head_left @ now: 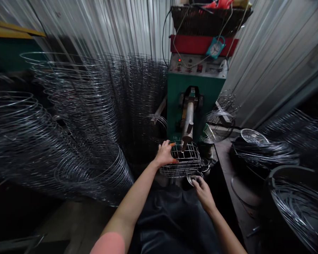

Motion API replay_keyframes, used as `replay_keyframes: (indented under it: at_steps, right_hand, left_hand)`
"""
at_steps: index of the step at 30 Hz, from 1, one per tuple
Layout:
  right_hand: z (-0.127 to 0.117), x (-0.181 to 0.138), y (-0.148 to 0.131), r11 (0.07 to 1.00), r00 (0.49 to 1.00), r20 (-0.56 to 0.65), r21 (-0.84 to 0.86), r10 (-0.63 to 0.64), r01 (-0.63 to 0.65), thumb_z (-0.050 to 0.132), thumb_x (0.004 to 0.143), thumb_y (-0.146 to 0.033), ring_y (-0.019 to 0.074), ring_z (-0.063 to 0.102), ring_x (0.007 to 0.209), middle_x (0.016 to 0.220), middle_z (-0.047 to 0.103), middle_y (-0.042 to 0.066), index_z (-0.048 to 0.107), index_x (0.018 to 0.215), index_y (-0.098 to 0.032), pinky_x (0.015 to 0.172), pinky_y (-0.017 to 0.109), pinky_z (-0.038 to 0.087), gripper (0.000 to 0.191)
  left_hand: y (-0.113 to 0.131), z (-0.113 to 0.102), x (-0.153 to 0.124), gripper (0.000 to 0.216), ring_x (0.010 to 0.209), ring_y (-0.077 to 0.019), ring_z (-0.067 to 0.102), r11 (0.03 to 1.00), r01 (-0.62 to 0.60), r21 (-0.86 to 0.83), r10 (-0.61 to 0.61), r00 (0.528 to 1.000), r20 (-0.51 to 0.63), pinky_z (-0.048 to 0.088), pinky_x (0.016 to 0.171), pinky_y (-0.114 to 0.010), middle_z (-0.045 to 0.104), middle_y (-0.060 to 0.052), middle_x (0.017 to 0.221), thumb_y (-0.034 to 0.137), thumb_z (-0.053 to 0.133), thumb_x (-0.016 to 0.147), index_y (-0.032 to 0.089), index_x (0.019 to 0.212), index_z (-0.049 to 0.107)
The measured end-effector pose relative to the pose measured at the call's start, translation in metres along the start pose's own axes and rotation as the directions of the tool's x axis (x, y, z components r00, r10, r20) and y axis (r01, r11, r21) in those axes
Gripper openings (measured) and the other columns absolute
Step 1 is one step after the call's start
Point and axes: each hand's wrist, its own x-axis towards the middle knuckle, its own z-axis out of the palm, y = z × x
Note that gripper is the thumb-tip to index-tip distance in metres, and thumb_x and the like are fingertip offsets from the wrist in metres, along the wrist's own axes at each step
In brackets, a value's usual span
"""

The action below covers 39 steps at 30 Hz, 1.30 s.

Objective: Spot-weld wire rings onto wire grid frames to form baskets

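Observation:
A small wire basket (187, 158) sits under the metal electrode arm (188, 128) of a green welding machine (193, 88). My left hand (164, 154) grips the basket's left side, fingers curled over its rim. My right hand (202, 192) is lower, in front of the basket, with fingers closed on a small round wire ring (193, 178) near the basket's bottom edge. A dark apron covers my lap below both arms.
Tall stacks of wire rings (76, 116) fill the left. More wire hoops (265, 150) and dark tubs (299, 204) of wire stand on the right bench. A wicker basket (209, 19) and a small clock (215, 47) sit on the machine. Corrugated metal walls rise behind.

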Motion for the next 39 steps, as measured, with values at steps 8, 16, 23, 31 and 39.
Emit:
replay_keyframes:
  at_steps: [8, 16, 23, 31, 39]
  right_hand:
    - [-0.018, -0.054, 0.040, 0.610, 0.829, 0.193, 0.594, 0.524, -0.524, 0.069, 0.063, -0.036, 0.0095, 0.047, 0.048, 0.058, 0.051, -0.002, 0.068, 0.088, -0.017, 0.036, 0.017, 0.030, 0.032]
    - [-0.019, -0.077, 0.058, 0.659, 0.847, 0.177, 0.556, 0.501, -0.506, 0.065, 0.067, -0.047, 0.0162, 0.060, 0.058, 0.066, 0.061, 0.002, 0.068, 0.084, -0.021, 0.043, 0.023, 0.044, 0.032]
    - [-0.018, -0.093, 0.066, 0.975, 0.974, -0.076, 0.086, 0.212, -0.206, 0.059, 0.073, -0.050, 0.0238, 0.064, 0.090, 0.091, 0.069, 0.008, 0.070, 0.088, -0.020, 0.080, 0.032, 0.051, 0.035]
    - [-0.021, -0.114, 0.089, 0.973, 0.968, -0.109, -0.031, 0.225, -0.230, 0.054, 0.072, -0.055, 0.0263, 0.066, 0.085, 0.087, 0.071, 0.011, 0.073, 0.083, -0.019, 0.077, 0.034, 0.054, 0.042]
    - [-0.022, -0.110, 0.080, 0.974, 0.965, -0.134, 0.003, 0.226, -0.228, 0.058, 0.069, -0.054, 0.0258, 0.067, 0.081, 0.084, 0.072, 0.009, 0.074, 0.079, -0.021, 0.071, 0.031, 0.056, 0.038]
  left_hand:
    - [-0.002, -0.004, 0.005, 0.087, 0.125, -0.0322, 0.036, 0.999, -0.041, -0.002, 0.041, 0.999, -0.002, 0.032, 0.100, -0.049, 0.042, -0.013, 0.129, 0.045, 0.081, 0.046, 0.022, 0.124, 0.048]
    - [-0.012, 0.001, 0.025, 0.087, 0.124, -0.0309, 0.037, 1.000, 0.009, -0.024, -0.011, 0.999, -0.049, 0.032, 0.102, -0.048, 0.040, -0.013, 0.131, 0.043, 0.081, 0.046, 0.020, 0.123, 0.048]
    - [-0.021, 0.008, 0.036, 0.086, 0.120, -0.0307, 0.041, 0.999, 0.004, -0.049, -0.007, 0.997, -0.075, 0.036, 0.099, -0.045, 0.044, -0.013, 0.125, 0.045, 0.082, 0.045, 0.018, 0.121, 0.050]
    - [-0.013, 0.010, 0.013, 0.089, 0.124, -0.0315, 0.038, 0.993, -0.022, -0.116, 0.018, 0.999, -0.038, 0.034, 0.101, -0.043, 0.043, -0.012, 0.128, 0.042, 0.084, 0.043, 0.019, 0.122, 0.050]
    - [-0.005, 0.007, -0.001, 0.090, 0.128, -0.0327, 0.033, 0.998, -0.044, -0.052, 0.044, 0.999, -0.003, 0.031, 0.102, -0.046, 0.040, -0.013, 0.133, 0.044, 0.083, 0.044, 0.022, 0.123, 0.048]
